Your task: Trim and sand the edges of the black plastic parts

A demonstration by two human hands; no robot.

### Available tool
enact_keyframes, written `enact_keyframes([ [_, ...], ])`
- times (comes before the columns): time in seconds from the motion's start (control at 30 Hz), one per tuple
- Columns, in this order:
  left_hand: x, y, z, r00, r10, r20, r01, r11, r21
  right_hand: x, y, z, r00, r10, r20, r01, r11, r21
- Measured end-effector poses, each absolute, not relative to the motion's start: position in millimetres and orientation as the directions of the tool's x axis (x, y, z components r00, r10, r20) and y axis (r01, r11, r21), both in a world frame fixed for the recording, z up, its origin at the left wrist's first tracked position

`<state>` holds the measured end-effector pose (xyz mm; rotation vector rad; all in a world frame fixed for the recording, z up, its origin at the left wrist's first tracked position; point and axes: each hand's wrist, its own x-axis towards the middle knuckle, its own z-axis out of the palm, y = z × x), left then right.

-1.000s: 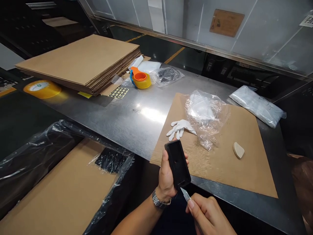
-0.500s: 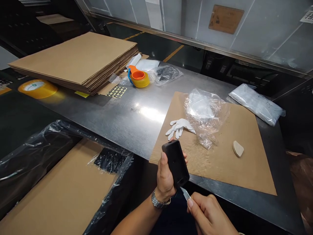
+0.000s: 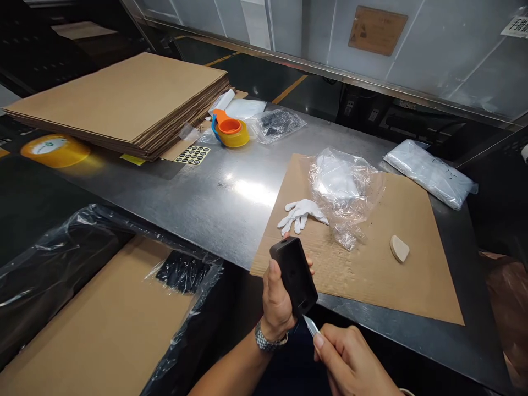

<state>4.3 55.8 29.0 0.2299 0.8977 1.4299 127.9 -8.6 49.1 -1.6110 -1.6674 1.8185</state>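
Observation:
My left hand (image 3: pixel 277 300) is closed around a black rectangular case (image 3: pixel 293 275), held upright in front of the steel table's near edge. My right hand (image 3: pixel 350 363) pinches a small thin metal blade (image 3: pixel 311 325); its tip touches the lower end of the black case. A metal watch (image 3: pixel 269 341) sits on my left wrist.
A cardboard sheet (image 3: pixel 383 269) on the steel table (image 3: pixel 198 192) carries a white glove (image 3: pixel 300 212), a crumpled clear bag (image 3: pixel 344 190) and a beige wedge (image 3: pixel 399 248). Stacked cardboard (image 3: pixel 124 99), tape rolls (image 3: pixel 230 131) and a sticker sheet (image 3: pixel 192 155) lie at the back left. A plastic-wrapped box (image 3: pixel 103 313) stands low left.
The black case has tilted slightly in my left hand, and the blade stays at its lower end. The view has drifted a little.

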Motion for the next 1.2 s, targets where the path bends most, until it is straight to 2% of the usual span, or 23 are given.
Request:
enact_keyframes([
  [0.27, 6, 56, 31, -0.169, 0.899, -0.405, -0.760, 0.142, 0.634, 125, -8, 48, -0.401, 0.705, -0.585, 0.414, -0.431, -0.802],
  [0.37, 6, 57, 33, -0.229, 0.882, -0.412, -0.787, 0.082, 0.612, 126, -7, 54, -0.407, 0.731, -0.547, 0.465, -0.350, -0.813],
  [0.43, 7, 58, 34, -0.259, 0.874, -0.411, -0.807, 0.038, 0.589, 127, -8, 58, -0.370, 0.834, -0.408, 0.566, -0.146, -0.812],
  [0.5, 7, 58, 34, -0.279, 0.872, -0.402, -0.822, -0.001, 0.569, 128, -10, 58, -0.347, 0.928, -0.132, 0.685, 0.155, -0.712],
  [0.57, 7, 58, 34, -0.314, 0.866, -0.390, -0.825, -0.046, 0.563, 127, -13, 54, -0.384, 0.907, 0.175, 0.767, 0.419, -0.485],
  [0.6, 7, 58, 34, -0.336, 0.859, -0.385, -0.821, -0.067, 0.566, 126, -14, 51, -0.416, 0.863, 0.288, 0.791, 0.499, -0.354],
  [0.67, 7, 59, 35, -0.377, 0.845, -0.380, -0.812, -0.104, 0.574, 123, -17, 46, -0.469, 0.784, 0.406, 0.816, 0.561, -0.142],
  [0.77, 6, 59, 36, -0.418, 0.833, -0.363, -0.803, -0.152, 0.576, 119, -18, 43, -0.503, 0.755, 0.421, 0.833, 0.554, 0.001],
  [0.9, 4, 59, 38, -0.435, 0.828, -0.354, -0.806, -0.183, 0.564, 115, -19, 43, -0.524, 0.745, 0.413, 0.834, 0.546, 0.073],
  [1.2, 4, 56, 41, -0.490, 0.826, -0.280, -0.753, -0.238, 0.614, 113, -21, 43, -0.526, 0.738, 0.423, 0.832, 0.550, 0.073],
])
